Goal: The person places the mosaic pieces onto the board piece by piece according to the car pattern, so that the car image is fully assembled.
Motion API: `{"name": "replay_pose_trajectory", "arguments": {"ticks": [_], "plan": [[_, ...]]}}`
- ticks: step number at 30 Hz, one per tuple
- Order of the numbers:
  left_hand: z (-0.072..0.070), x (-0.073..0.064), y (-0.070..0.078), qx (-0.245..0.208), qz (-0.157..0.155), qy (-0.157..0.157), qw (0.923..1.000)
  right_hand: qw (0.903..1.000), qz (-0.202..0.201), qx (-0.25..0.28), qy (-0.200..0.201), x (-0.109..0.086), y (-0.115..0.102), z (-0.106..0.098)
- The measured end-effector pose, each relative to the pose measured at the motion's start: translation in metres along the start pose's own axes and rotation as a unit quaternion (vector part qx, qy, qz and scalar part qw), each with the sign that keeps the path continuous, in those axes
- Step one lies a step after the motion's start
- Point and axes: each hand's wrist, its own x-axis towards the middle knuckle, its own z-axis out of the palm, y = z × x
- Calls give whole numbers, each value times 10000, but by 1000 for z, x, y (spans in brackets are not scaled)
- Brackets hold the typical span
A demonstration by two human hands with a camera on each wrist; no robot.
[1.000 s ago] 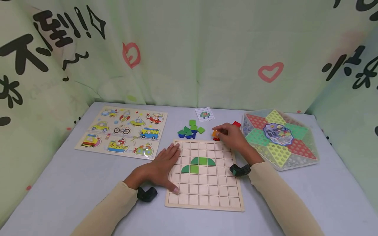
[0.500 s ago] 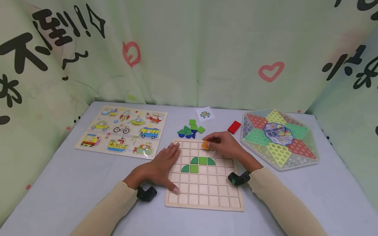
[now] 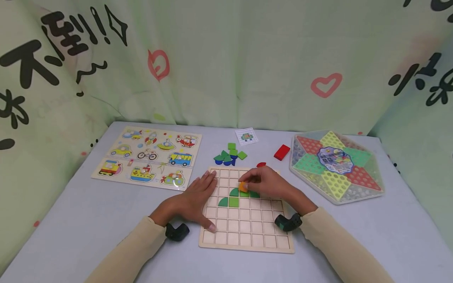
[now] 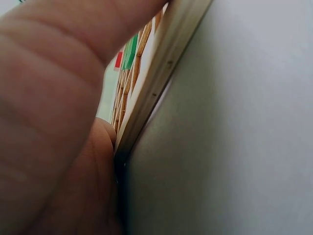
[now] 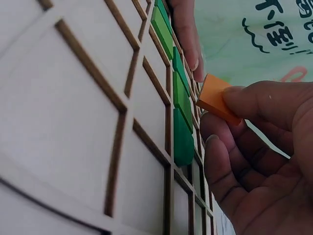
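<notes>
A wooden grid board (image 3: pixel 245 228) lies on the table with several green pieces set in its upper cells, among them a light green square (image 3: pixel 233 202) and a dark green quarter-circle (image 3: pixel 223 202). My left hand (image 3: pixel 194 200) rests spread along the board's left edge, thumb and fingertips on the frame. Between thumb and fingers, my right hand (image 3: pixel 271 184) pinches an orange square tile (image 5: pixel 213 98). The tile is tilted and close over the upper green row, partly covering the light green square (image 3: pixel 244 194) in the head view.
Beyond the board lie a pile of green and blue pieces (image 3: pixel 226 156), a small picture card (image 3: pixel 246 136), a red piece (image 3: pixel 261 164) and red blocks (image 3: pixel 282 152). A vehicle puzzle board (image 3: pixel 145 157) stays left; a hexagonal game box (image 3: pixel 336 167) sits right.
My right hand has carried the orange tile from the red pieces left and toward me, over the green row. The red pieces are now uncovered. My left hand stays put.
</notes>
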Motion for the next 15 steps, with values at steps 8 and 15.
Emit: {"name": "replay_pose_trajectory", "arguments": {"ticks": [8, 15], "plan": [[0, 1, -1, 17, -17, 4, 10000, 9992, -206, -127, -328, -15, -4, 5], [2, 1, -2, 19, -19, 2, 10000, 9981, -361, -331, -380, -22, -8, 9]]}}
